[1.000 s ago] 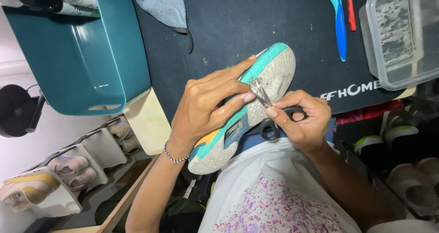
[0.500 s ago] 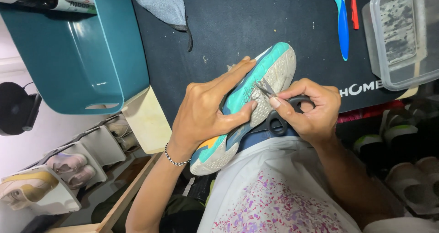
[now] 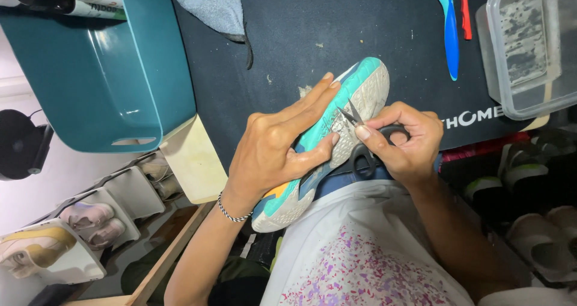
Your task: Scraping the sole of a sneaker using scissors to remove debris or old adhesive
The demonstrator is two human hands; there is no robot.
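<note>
The shoe now sits lower, left hand clamped around it so the right hand's fingers, closed on scissors, can pick the sole.

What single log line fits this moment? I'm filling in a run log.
left hand: grips teal-and-white sneaker sole-up | right hand: black-handled scissors, tips at sole | surface: black mat
</note>
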